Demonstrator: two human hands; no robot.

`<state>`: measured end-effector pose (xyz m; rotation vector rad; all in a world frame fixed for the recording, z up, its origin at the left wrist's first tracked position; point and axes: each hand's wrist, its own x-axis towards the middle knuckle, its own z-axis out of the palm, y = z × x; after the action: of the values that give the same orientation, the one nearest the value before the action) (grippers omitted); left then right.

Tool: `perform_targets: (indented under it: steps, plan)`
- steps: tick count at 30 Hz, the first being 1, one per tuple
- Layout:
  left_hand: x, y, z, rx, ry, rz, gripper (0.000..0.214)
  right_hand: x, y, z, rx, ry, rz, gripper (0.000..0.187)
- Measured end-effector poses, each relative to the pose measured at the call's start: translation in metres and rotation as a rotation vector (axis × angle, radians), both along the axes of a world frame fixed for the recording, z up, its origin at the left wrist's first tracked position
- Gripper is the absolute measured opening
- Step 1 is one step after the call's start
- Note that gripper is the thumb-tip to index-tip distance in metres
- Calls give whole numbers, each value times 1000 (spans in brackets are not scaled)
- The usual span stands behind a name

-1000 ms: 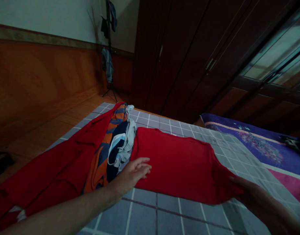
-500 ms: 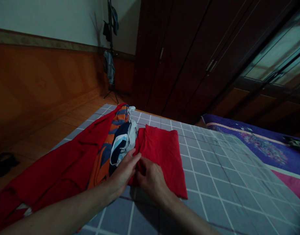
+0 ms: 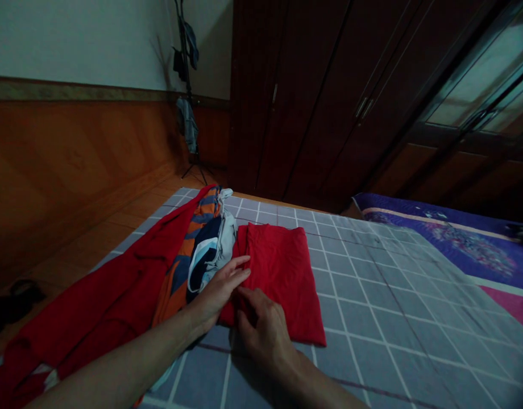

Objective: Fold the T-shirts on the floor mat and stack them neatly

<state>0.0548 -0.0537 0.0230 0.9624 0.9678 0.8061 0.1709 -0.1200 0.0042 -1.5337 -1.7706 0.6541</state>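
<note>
the folded red shirt (image 3: 282, 272) lies just ahead of my hands on the grey grid-patterned mat (image 3: 372, 307), its long axis running away from me. my left hand (image 3: 219, 292) sits open at its left edge; my right hand (image 3: 261, 332), nearer, curls at its near edge, grip unclear.

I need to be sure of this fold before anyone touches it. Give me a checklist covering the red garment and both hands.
1. Folded red garment lying flat on the grey grid mat: ok.
2. Left side of the fold even: not ok, a second layer shows along it at the far corner.
3. Near left corner smooth: cannot tell, the right hand covers it.
4. Left hand flat, fingertips at the fold's left edge: ok.
5. Fold apart from the orange-and-navy striped garment: not ok, the two lie against each other.
</note>
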Motion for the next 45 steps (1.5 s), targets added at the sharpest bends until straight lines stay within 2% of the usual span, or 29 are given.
perform_targets:
  steps: [4, 10, 14, 16, 20, 25, 29, 32, 35, 38, 40, 42, 45]
  plan:
    - [17, 26, 3, 49, 20, -66, 41, 2, -3, -8, 121, 16, 3, 39]
    - [53, 94, 16, 112, 97, -102, 23, 4, -7, -10, 267, -80, 45, 36]
    - [53, 116, 11, 200, 198, -46, 47, 4, -9, -8, 292, -164, 78, 40]
    - [45, 117, 3, 256, 245, -20, 57, 2, -11, -6, 276, -221, 108, 40]
    - [30, 110, -17, 372, 336, 14, 55, -4, -13, -4, 226, -310, 173, 28]
    - [31, 113, -31, 588, 439, 16, 66, -6, -13, -3, 207, -362, 199, 17]
    - [29, 126, -37, 750, 552, 48, 67, -7, -13, -3, 226, -416, 232, 19]
    - [24, 132, -42, 824, 637, 51, 62, -8, -15, -1, 235, -449, 269, 30]
    - [22, 127, -39, 878, 700, 95, 61, -6, -18, 1, 247, -440, 317, 38]
    - [25, 110, -27, 1036, 751, 141, 57, -4, -20, 1, 269, -403, 334, 31]
    - [29, 97, -19, 1223, 784, 57, 51, -2, -21, 1, 306, -375, 342, 26]
    - [32, 87, -16, 1354, 803, -142, 49, 0, -21, 2, 350, -363, 336, 22]
    - [33, 82, -22, 1277, 834, -415, 52, 5, -18, 6, 378, -393, 264, 15]
